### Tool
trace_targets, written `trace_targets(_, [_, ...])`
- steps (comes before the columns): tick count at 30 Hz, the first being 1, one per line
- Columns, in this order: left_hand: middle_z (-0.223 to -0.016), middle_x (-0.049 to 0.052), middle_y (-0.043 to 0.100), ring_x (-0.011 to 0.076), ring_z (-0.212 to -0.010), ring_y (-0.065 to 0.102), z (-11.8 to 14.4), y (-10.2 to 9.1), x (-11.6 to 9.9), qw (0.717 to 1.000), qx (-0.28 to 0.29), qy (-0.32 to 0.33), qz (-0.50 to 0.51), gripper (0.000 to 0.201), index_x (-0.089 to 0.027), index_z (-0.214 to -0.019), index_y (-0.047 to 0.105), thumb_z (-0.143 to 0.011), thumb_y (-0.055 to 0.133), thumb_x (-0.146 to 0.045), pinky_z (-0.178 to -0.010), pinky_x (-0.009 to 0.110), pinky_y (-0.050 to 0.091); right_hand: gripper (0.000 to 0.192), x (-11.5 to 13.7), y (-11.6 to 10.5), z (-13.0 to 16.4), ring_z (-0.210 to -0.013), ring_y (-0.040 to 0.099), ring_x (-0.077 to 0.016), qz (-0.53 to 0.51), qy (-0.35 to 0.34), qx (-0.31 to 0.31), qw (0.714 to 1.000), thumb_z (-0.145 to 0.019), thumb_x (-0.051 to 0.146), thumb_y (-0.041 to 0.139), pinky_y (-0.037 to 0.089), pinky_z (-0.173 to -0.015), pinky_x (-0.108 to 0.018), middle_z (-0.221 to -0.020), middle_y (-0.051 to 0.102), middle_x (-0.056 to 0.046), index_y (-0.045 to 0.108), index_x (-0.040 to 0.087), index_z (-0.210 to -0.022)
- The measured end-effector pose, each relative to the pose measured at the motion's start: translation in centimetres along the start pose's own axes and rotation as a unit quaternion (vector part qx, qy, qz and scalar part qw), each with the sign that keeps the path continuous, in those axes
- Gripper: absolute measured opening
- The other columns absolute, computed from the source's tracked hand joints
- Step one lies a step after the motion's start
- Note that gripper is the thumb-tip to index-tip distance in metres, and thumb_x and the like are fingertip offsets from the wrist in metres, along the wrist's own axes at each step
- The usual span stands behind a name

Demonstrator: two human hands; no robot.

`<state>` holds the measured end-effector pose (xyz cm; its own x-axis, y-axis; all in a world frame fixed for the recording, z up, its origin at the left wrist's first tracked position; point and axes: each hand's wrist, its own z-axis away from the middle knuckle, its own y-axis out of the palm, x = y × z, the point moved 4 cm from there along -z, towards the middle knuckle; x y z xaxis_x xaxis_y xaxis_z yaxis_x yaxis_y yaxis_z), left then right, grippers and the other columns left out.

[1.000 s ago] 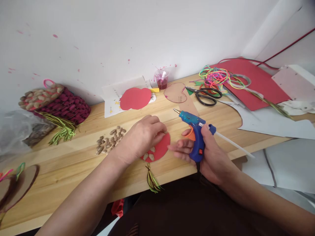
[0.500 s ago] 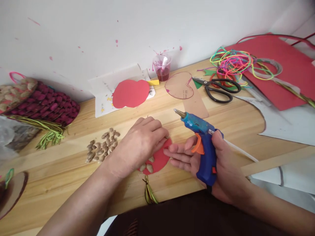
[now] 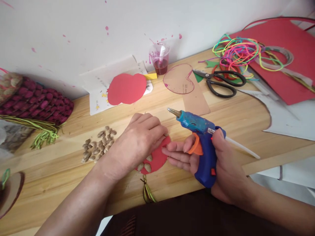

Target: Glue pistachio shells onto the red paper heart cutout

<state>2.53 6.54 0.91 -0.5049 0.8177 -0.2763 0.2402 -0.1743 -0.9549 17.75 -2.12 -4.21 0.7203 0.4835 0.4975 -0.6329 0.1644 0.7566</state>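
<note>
My left hand (image 3: 139, 139) lies palm down on a small red paper disc (image 3: 157, 157) on the wooden table (image 3: 233, 114), fingertips pressing near the disc's top edge. A few pale seed shells (image 3: 145, 166) are stuck on the disc, and a green-yellow tassel (image 3: 147, 193) hangs from its lower edge. My right hand (image 3: 219, 164) grips a blue hot glue gun (image 3: 200, 141) upright, its nozzle pointing left above the disc, a white glue stick jutting out behind. The fingertips of that hand touch the disc's right edge.
A pile of loose seed shells (image 3: 97, 148) lies left of my hand. Behind are a red paper shape (image 3: 126, 88), a cup of red liquid (image 3: 159, 59), a cardboard heart (image 3: 179, 79), black scissors (image 3: 221, 83), tangled neon cords (image 3: 236, 52) and a red sheet (image 3: 283, 62). A shell-covered craft (image 3: 34, 101) sits at far left.
The view has tilted down and shifted, so everything sits higher and further left. My left hand stays pressed on the red disc; the glue gun has moved slightly closer to it.
</note>
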Motion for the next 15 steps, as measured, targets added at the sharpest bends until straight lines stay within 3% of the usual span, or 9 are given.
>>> trace_targets(15, [-0.091, 0.003, 0.065, 0.0196, -0.09, 0.057, -0.02, -0.09, 0.06, 1.0, 0.015, 0.019, -0.007, 0.015, -0.019, -0.104, 0.068, -0.102, 0.055, -0.026, -0.086, 0.04, 0.04, 0.059, 0.16, 0.16, -0.05, -0.114, 0.071, -0.0344, 0.003, 0.006, -0.012, 1.0, -0.09, 0.075, 0.046, 0.042, -0.111, -0.06, -0.107, 0.078, -0.014, 0.07, 0.02, -0.086])
